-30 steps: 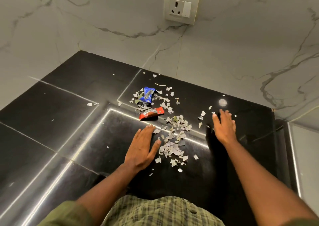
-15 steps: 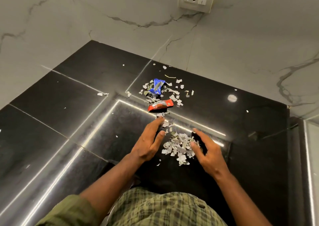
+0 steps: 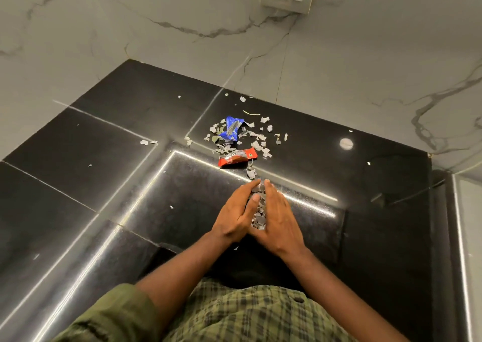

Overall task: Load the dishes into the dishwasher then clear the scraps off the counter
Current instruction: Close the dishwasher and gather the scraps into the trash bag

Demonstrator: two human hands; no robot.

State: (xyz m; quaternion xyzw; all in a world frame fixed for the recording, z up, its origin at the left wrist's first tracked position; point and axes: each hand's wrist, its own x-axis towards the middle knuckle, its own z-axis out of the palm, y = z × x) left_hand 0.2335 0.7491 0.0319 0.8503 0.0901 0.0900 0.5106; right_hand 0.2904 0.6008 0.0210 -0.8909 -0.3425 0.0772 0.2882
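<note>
Pressing inward on the glossy black stone counter point(image 3: 109, 190), the left hand point(image 3: 236, 215) and right hand point(image 3: 280, 223) are lying together, fingers straight, enclosing a heap of grey-white paper scraps point(image 3: 258, 212) (partly hidden). Just beyond the fingertips are lying a red foil wrapper point(image 3: 236, 157) and, farther off, a crumpled blue wrapper point(image 3: 232, 130).

There is only one view, from a camera on the person's head. It looks forward and steeply down, from close above, at the black worktop point(image 3: 109, 159) and the marble wall point(image 3: 182, 15) behind it.
</note>
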